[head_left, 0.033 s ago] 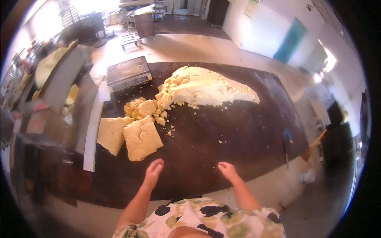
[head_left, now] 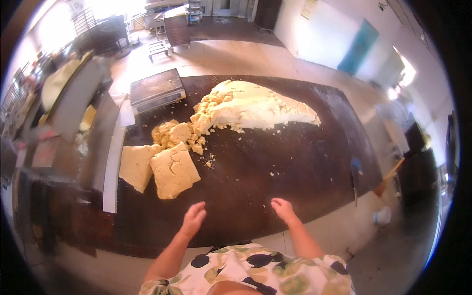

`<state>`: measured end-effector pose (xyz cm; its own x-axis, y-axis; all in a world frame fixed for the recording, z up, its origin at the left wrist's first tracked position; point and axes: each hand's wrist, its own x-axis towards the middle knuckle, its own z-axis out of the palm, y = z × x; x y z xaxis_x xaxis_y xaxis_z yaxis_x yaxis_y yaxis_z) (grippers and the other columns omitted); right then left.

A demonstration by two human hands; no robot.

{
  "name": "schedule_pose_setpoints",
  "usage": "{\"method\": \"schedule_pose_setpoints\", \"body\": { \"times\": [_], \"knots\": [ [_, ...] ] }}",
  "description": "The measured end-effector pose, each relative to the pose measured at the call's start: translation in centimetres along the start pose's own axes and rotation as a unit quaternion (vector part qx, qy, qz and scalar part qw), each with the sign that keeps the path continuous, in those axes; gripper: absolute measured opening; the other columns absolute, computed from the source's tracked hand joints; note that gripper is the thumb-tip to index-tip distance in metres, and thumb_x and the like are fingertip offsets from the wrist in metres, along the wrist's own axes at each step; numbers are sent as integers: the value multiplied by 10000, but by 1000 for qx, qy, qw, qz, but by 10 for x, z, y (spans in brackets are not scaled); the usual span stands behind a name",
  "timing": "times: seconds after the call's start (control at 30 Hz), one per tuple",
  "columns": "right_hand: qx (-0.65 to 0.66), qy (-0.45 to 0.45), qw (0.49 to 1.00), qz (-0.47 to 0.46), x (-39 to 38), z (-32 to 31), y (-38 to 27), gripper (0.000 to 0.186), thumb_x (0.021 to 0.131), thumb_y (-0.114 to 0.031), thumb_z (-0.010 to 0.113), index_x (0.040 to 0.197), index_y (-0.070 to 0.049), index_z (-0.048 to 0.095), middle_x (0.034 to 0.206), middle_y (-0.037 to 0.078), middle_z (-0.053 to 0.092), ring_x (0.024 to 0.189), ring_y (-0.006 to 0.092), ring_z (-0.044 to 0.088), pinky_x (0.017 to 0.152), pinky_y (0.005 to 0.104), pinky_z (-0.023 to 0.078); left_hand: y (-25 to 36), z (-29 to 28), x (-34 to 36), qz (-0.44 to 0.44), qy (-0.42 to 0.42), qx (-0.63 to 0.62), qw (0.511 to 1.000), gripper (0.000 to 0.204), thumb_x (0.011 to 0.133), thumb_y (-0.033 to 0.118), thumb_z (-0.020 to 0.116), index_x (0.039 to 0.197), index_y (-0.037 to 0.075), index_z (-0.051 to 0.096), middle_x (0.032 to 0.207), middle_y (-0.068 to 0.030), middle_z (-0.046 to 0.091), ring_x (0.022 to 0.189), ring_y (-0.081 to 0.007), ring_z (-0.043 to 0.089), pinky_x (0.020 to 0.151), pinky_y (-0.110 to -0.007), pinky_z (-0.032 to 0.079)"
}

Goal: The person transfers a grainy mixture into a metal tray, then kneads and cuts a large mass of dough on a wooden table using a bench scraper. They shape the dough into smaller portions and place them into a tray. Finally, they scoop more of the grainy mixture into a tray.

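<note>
Your left hand (head_left: 193,218) sits low in the frame, a little left of centre, over the near edge of the dark counter (head_left: 295,162). Its fingers are loosely curled and it holds nothing. Your right hand (head_left: 283,208) is at about the same height, just right of centre, fingers also loosely bent and empty. The two hands are apart from each other, with bare counter between them.

The nearest thing to your left hand is a flat dough slab (head_left: 174,170), pale yellow and cracked across its top, lying up and to the left of that hand without touching it. A second slab (head_left: 135,165) lies against its left side, close to the counter's left edge.

Above the slabs, toward the middle of the frame, crumbled dough pieces (head_left: 179,133) lead up into a big dough heap (head_left: 255,105) that stretches to the right in the upper centre.

In the upper left, a flat metal scale (head_left: 156,88) stands on the counter's far corner. At the right edge of the counter lies a knife (head_left: 355,178) with a blue handle, well away from your right hand.
</note>
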<state>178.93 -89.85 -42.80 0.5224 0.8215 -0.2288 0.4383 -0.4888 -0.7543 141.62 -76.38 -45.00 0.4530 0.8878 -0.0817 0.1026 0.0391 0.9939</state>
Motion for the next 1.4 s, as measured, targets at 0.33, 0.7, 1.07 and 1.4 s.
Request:
{"method": "schedule_pose_setpoints", "body": {
  "times": [0.33,0.7,1.07,1.4],
  "knots": [
    [-9,238,970,57,59,-91,119,285,854,-156,614,1108,-29,643,1087,147,657,1008,252,627,914,358,477,-20,83,-33,194,-313,546,753,597,885,455,552,1410,238,369,1533,-80,218,1416,-296,189,1061,-588,249],
    [-325,366,808,330,73,-349,298,499,840,-136,590,1314,-76,449,1356,199,411,1217,349,458,1006,452,398,-4,220,57,44,61,592,802,600,859,374,597,1365,119,401,1502,-151,241,1397,-376,192,1045,-582,254],
    [-269,219,887,306,83,-407,405,288,834,-122,571,1093,-3,531,967,190,599,898,362,601,804,457,492,-1,296,117,-100,131,632,758,595,901,355,553,1398,90,362,1543,-160,137,1418,-373,125,1086,-587,200],
    [473,153,867,46,117,-359,181,95,915,-167,578,945,-94,524,645,-27,469,470,59,415,381,214,355,56,393,173,94,19,373,923,384,868,203,612,1206,27,565,1347,-195,472,1282,-339,418,1078,-390,332]
  ]
}}
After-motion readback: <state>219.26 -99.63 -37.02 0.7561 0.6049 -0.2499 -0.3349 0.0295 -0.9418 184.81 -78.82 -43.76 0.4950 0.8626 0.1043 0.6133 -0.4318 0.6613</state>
